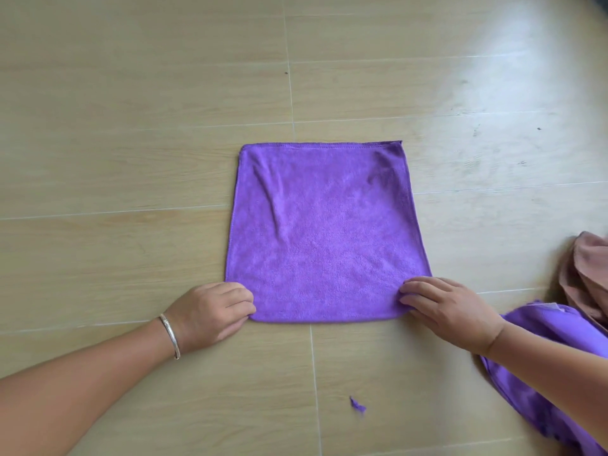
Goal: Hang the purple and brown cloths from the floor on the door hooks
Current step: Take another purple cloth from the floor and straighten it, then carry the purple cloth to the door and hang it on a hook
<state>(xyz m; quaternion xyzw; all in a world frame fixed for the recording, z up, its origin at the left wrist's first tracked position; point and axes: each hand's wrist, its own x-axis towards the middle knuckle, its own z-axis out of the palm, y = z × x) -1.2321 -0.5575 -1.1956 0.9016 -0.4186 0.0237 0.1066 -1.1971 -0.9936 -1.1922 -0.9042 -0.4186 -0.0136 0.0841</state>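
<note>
While both hands, left hand (215,312) and right hand (450,309), pinch the purple cloth (324,232) near corners, flat on floor (131,159), brown cloth (589,274) beyond right grip; nothing hung yet.

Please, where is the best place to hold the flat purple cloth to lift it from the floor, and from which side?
Probably its two near corners, from the person's side. The flat purple cloth lies spread on the floor, and the left hand and right hand already pinch those corners, so it should lift hanging straight.

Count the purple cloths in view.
2. One purple cloth lies flat mid-floor, near corners pinched by left hand and right hand. A second purple cloth sits bunched under the right forearm, partly hidden.
</note>
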